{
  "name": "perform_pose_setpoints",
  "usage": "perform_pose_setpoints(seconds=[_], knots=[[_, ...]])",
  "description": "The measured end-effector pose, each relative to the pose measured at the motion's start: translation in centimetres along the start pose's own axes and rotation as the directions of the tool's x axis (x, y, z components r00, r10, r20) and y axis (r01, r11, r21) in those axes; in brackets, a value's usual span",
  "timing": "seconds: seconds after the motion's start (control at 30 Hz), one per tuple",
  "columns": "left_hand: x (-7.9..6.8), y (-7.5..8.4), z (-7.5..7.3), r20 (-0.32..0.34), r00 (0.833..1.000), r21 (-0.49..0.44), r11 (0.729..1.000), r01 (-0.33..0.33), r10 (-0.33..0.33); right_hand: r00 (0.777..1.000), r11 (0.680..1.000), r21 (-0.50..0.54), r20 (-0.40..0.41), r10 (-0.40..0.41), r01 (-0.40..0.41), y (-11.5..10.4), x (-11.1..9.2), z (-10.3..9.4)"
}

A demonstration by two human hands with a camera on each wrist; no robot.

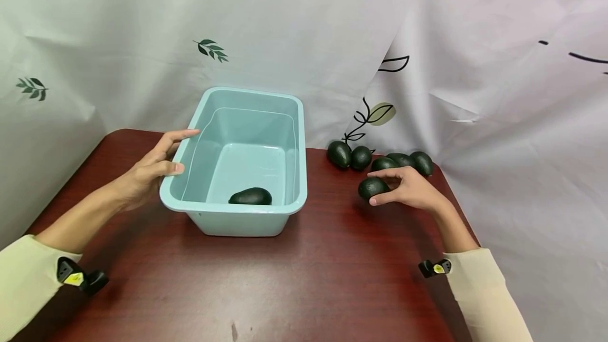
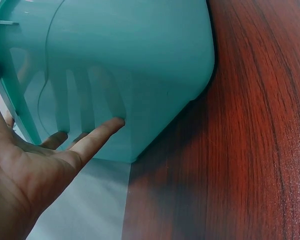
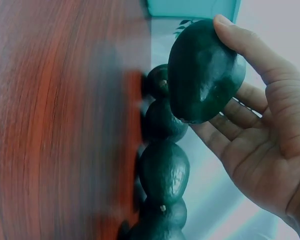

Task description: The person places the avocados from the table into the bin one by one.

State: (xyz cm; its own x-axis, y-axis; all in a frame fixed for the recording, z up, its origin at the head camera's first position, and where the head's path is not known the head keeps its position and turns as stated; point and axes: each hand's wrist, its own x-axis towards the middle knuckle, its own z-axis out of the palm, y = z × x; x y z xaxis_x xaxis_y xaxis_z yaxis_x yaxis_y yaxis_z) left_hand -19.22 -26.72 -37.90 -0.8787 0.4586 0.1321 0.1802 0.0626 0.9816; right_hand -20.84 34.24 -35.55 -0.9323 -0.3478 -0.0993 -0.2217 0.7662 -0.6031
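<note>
A light blue plastic basin [image 1: 247, 209] stands left of centre on the table, with one dark green avocado [image 1: 250, 196] lying inside near its front wall. My left hand [image 1: 147, 176] holds the basin's left side. Its thumb and index finger reach the rim, while other fingertips [image 2: 119, 121] touch the outer wall. On the right, my right hand [image 1: 410, 189] pinches an avocado [image 1: 372, 188] between thumb and fingers, lifted above the table. The right wrist view shows this held avocado [image 3: 202, 75] up close, with the row of others beyond it.
Several more avocados [image 1: 339, 154] lie along the table's back right edge, just behind my right hand. The dark red wooden table [image 1: 304, 278] extends in front of the basin. White patterned cloth [image 1: 266, 25] hangs behind and at both sides.
</note>
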Motion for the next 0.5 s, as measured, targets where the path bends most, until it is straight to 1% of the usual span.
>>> perform_pose_setpoints(seconds=[0.33,0.5], knots=[[0.1,-0.1,0.0,0.003,1.0,-0.002,1.0,-0.01,0.01,1.0,0.997,0.07,-0.005,-0.014,0.014,-1.0,0.1,0.3],[0.2,-0.1,-0.1,0.006,1.0,-0.006,1.0,-0.016,0.016,1.0,0.997,0.075,-0.019,-0.021,0.023,-1.3,0.0,0.2]])
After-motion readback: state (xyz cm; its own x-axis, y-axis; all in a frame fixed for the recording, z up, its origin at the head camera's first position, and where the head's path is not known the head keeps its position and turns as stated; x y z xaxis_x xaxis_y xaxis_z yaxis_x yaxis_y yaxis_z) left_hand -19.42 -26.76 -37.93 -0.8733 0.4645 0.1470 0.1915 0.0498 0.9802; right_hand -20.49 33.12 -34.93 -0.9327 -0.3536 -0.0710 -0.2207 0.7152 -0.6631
